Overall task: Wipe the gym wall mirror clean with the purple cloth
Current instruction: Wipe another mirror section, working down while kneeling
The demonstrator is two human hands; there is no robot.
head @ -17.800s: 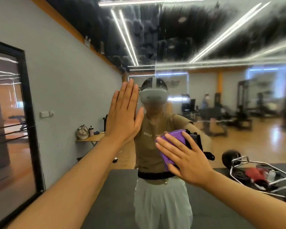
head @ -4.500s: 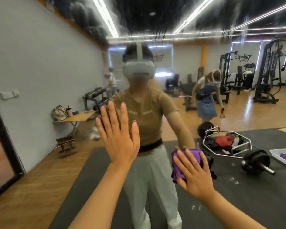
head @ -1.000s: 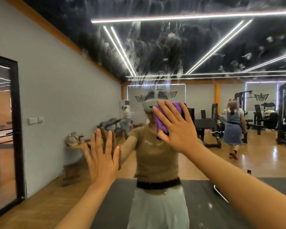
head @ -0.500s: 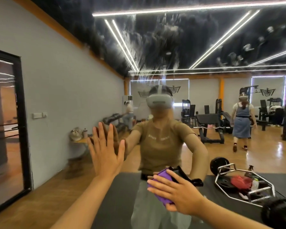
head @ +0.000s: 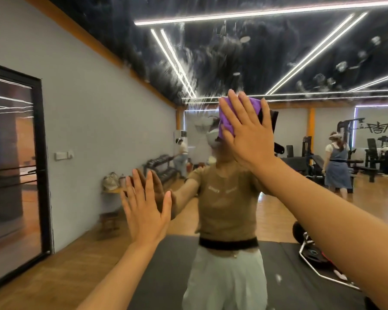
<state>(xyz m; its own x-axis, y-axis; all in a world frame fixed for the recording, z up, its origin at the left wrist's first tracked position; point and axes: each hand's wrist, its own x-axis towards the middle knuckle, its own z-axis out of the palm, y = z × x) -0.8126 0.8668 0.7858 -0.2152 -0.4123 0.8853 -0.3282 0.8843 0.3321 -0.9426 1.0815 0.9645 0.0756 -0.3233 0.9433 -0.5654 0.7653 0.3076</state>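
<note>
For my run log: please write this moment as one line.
step: wiping | right hand: presses purple cloth flat on mirror | left hand: flat on mirror | upper glass: smeared

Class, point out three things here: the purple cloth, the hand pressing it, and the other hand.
purple cloth (head: 224,126): head view, left edge beside the fingers.
right hand (head: 248,135): head view, back of hand.
left hand (head: 145,217): head view, back of hand.

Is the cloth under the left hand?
No, the purple cloth is pressed to the mirror by the right hand; the left hand is bare.

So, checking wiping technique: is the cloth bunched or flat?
Flat: the right hand presses the purple cloth against the mirror with straight fingers.
</note>
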